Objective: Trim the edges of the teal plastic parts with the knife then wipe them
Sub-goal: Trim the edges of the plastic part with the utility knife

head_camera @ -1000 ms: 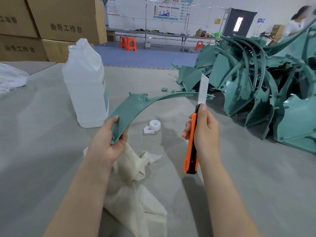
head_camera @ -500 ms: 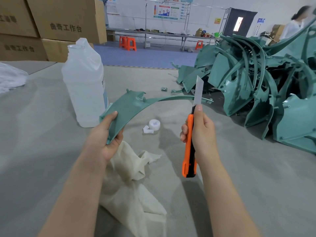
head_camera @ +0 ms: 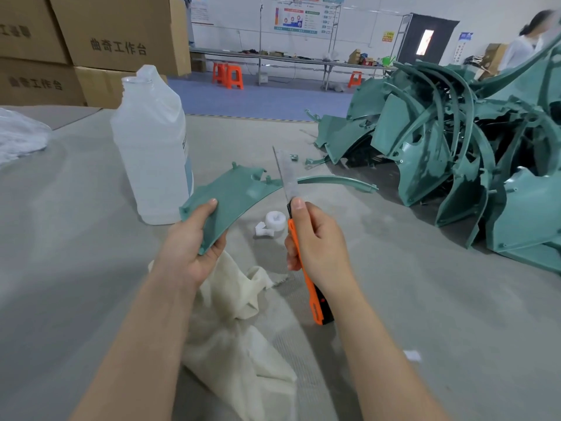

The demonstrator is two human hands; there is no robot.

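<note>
Trimming step in hand; wiping not yet reached. Holds wide end of curved teal plastic part (head_camera: 239, 192) in left hand (head_camera: 194, 244), fingers curled round it, mid-frame above grey tabletop (head_camera: 76, 253). Grips orange utility knife (head_camera: 309, 287) in right hand (head_camera: 318, 241), fingers wrapped on handle, blade upright before part's thin arm. Next probably needs blade seated on edge, drawn away from fingers.

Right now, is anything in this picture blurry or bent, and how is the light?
Head view: the blade of the knife looks smeared and half see-through, though the right hand gripping it and the teal part are sharp; the person at far right is blurred; the wide lens makes the cardboard boxes lean; light is soft and even, with faint shadows on the table.
</note>
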